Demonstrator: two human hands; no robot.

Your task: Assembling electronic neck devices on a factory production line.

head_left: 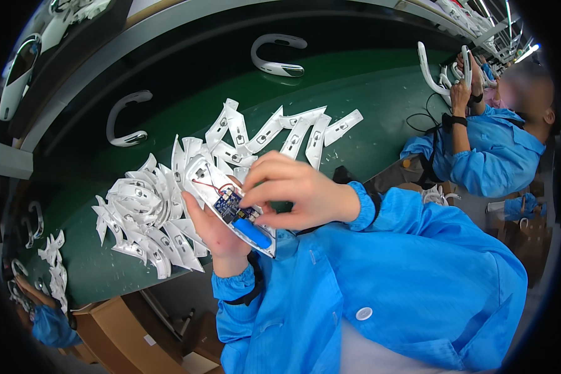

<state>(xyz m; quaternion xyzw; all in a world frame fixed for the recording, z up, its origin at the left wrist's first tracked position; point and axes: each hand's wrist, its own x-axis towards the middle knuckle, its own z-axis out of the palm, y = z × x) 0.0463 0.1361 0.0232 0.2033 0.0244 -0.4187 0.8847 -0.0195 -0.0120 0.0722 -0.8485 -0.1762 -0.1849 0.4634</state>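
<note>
My left hand (215,232) holds a white curved plastic housing (199,172), its hollow side up. Inside lie a dark blue circuit board (227,204), thin red wires (213,184) and a blue cylindrical battery (252,233) near the lower end. My right hand (296,192) reaches over from the right, fingers bent, with thumb and fingertips at the board's right edge. Those fingertips partly cover the board, so their exact grip is hard to see. Just beyond my hands, a heap of similar white shell pieces (144,198) covers part of the green table.
More white shells (300,132) lie spread along the table (380,87). White C-shaped neckband devices (278,57) stand at the back. To the right, a co-worker in blue (489,146) handles one. A cardboard box (128,333) stands below the table's near edge, and another person's arm (40,299) shows far left.
</note>
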